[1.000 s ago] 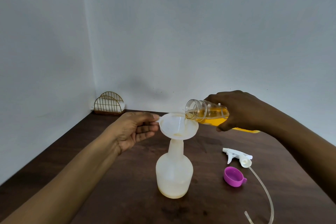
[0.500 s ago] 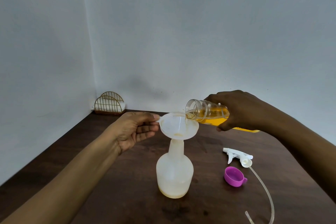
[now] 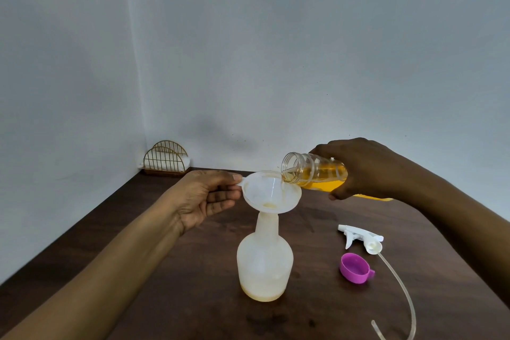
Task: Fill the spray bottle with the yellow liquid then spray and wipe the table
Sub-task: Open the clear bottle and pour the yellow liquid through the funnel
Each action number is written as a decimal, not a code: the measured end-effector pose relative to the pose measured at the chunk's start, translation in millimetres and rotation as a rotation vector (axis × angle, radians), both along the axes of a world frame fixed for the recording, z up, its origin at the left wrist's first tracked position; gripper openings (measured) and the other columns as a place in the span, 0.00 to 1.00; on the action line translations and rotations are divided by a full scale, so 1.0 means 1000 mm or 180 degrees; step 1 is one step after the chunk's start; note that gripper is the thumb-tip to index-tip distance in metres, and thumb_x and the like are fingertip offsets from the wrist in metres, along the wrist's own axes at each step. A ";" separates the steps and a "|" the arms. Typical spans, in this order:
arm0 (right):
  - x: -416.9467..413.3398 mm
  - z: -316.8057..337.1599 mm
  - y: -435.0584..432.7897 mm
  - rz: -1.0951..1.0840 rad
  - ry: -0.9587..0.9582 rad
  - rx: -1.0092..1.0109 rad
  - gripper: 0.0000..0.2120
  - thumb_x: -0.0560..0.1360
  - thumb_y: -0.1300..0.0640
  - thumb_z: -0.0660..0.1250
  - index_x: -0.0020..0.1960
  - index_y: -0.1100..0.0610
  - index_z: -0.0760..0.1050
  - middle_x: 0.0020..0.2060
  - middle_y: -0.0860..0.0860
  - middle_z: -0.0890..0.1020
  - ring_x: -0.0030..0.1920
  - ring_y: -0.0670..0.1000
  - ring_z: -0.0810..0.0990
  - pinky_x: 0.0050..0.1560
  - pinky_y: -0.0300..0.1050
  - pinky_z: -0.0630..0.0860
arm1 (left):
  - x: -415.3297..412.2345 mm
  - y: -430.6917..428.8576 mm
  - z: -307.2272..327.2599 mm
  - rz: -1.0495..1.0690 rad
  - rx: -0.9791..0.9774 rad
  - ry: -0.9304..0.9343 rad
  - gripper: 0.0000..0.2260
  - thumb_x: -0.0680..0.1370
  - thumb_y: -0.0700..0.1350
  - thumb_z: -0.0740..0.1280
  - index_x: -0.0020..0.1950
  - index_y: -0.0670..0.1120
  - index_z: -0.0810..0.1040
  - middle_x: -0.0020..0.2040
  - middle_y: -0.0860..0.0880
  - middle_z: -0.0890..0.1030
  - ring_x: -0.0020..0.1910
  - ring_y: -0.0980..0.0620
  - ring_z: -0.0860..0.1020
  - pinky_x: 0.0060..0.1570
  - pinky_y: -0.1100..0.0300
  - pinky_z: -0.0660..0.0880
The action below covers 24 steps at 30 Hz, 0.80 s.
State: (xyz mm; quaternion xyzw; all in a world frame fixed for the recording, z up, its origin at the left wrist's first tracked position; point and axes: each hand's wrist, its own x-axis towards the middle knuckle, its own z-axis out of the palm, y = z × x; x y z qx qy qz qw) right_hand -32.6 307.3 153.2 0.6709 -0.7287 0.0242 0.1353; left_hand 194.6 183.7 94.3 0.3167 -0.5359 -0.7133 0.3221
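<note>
The person's bare left forearm point(image 3: 110, 270) and bare right forearm point(image 3: 455, 201) show only skin out to the frame edges. The bare left hand point(image 3: 205, 199) shows palm creases and a short thumbnail; the bare right hand point(image 3: 367, 168) shows knuckles.

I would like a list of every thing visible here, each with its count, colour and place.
spray bottle: 1, translucent white, upright mid-table, a little yellow liquid at its bottom
funnel: 1, white, in the spray bottle's neck
clear bottle: 1, holds yellow liquid, tilted over the funnel
spray head: 1, white, with tube, lying right of the spray bottle
cap: 1, purple, on the table beside the spray head
wire rack: 1, gold, far left corner
table: 1, dark brown
left hand: 1, pinches the funnel's tab
right hand: 1, grips the clear bottle
</note>
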 end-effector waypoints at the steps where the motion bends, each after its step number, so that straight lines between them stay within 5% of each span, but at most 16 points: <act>1: 0.000 0.000 0.000 -0.0003 0.0002 0.0002 0.35 0.64 0.48 0.76 0.68 0.44 0.66 0.56 0.43 0.77 0.55 0.48 0.74 0.50 0.44 0.72 | 0.000 0.000 0.000 0.0000 0.0000 -0.0002 0.03 0.73 0.38 0.69 0.41 0.39 0.82 0.28 0.47 0.82 0.25 0.57 0.80 0.25 0.66 0.77; 24: 0.003 0.002 0.001 -0.0010 0.0062 -0.0009 0.35 0.64 0.48 0.76 0.68 0.44 0.66 0.57 0.43 0.77 0.56 0.48 0.74 0.51 0.44 0.72 | 0.002 -0.001 -0.001 -0.0034 -0.0042 -0.0109 0.03 0.73 0.39 0.69 0.42 0.41 0.82 0.29 0.48 0.82 0.25 0.58 0.79 0.25 0.66 0.77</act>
